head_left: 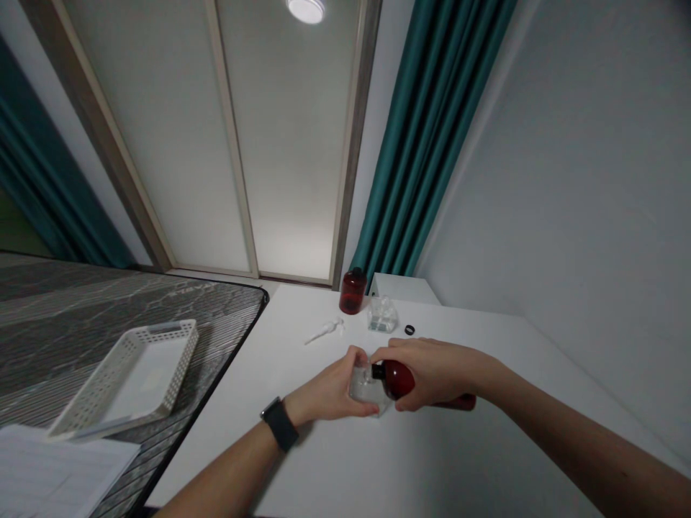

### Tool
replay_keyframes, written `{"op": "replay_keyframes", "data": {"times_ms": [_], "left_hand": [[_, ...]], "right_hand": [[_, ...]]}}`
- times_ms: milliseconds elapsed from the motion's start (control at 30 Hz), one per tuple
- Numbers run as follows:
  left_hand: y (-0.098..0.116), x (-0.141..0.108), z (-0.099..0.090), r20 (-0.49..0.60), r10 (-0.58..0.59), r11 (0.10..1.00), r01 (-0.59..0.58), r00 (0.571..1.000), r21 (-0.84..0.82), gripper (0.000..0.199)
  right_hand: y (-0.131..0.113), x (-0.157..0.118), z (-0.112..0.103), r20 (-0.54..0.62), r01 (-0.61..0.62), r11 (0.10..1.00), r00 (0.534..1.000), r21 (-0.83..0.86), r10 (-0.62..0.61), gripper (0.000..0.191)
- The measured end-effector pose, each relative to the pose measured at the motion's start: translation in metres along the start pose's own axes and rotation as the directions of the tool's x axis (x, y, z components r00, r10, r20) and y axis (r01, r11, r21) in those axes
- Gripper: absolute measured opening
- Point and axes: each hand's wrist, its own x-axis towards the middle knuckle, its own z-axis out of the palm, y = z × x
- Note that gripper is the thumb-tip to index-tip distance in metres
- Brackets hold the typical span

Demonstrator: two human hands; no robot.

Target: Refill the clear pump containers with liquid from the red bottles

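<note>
My left hand (348, 388) is wrapped round a clear bottle (363, 385) on the white table, its thumb and fingers on the sides. In my right hand (432, 367) lies a dark red bottle (398, 379), tipped over on its side. The red bottle's black neck (378, 371) points left and meets the top of the clear one. Whether liquid flows between them, I cannot tell. Beyond my hands are a white pump head (327, 330) with a tube, a second clear bottle (382, 315) and a black ring-shaped cap (409, 330).
Another red bottle (353, 291) with a black top stands at the table's far edge, near a white box (406, 288). On a dark grey surface to the left sit a white perforated basket (186, 360) and papers (59, 471). A wall bounds the right side.
</note>
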Motion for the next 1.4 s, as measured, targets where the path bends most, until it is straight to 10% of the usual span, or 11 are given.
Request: {"op": "replay_keyframes", "data": {"times_ms": [1400], "left_hand": [[-0.0011,-0.0007,0.0009,-0.012,-0.004,1.000,0.003,1.000,-0.014,0.061]], "right_hand": [[-0.0009,0.0007,-0.0019,0.016,-0.012,1.000,1.000,0.008,0.012,0.055]]}}
